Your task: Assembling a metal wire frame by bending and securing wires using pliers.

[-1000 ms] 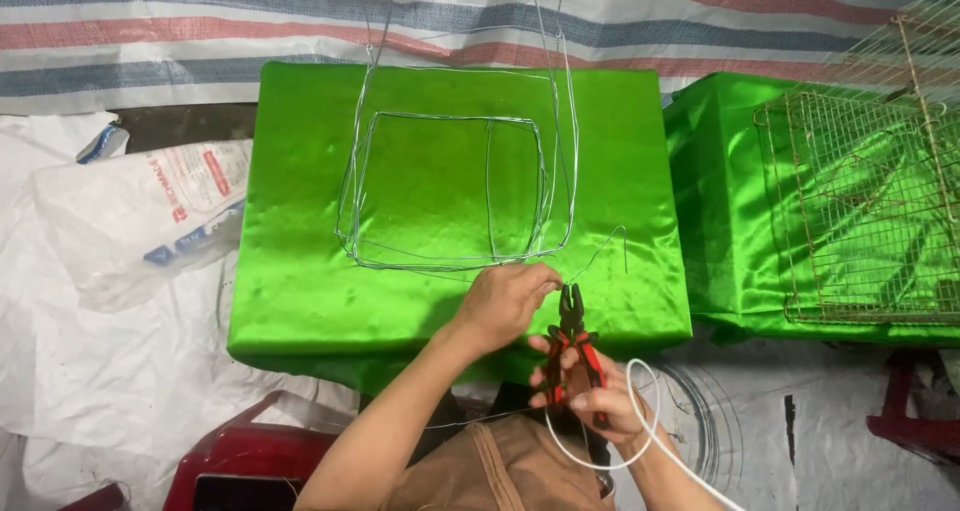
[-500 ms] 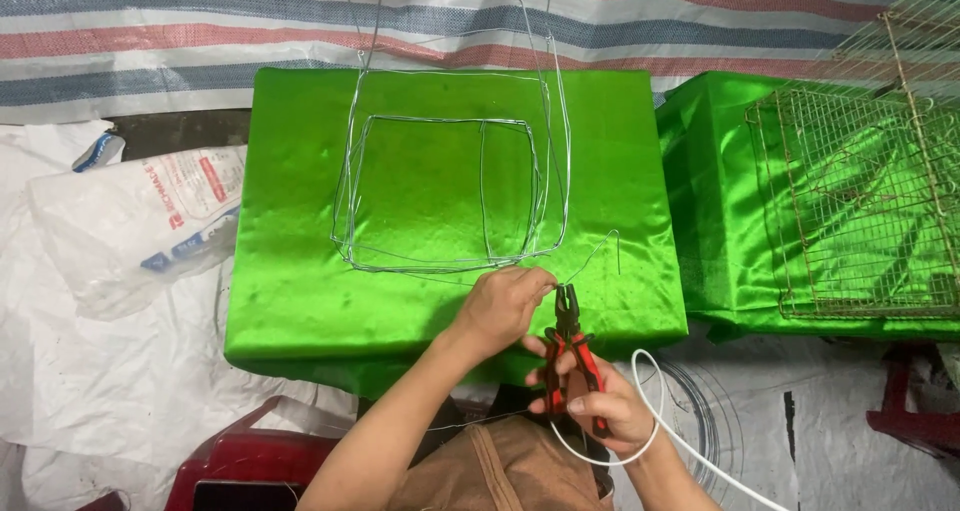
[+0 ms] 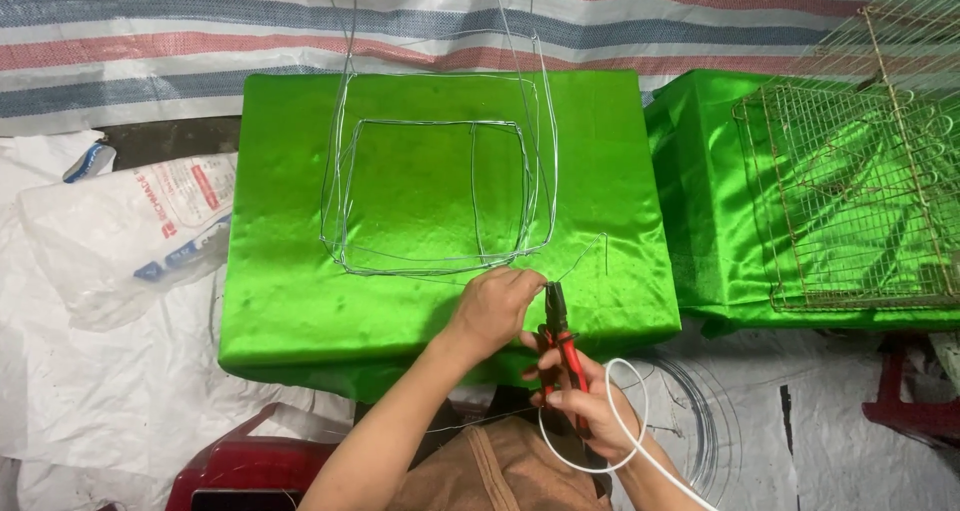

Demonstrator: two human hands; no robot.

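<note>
Desk, centre: wire frame on top. Near edge: left hand on the frame's front side; pliers just right, in right hand. Left, floor: sack. Right: mesh cage.

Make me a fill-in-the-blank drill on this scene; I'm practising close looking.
1. The right hand holds pliers with ____ handles.
2. The wire frame lies on a ____ cloth.
3. The left hand pinches the frame at its ____ edge.
4. The mesh cage stands to the ____ of the frame.

Missing words: red; green; near; right
</note>
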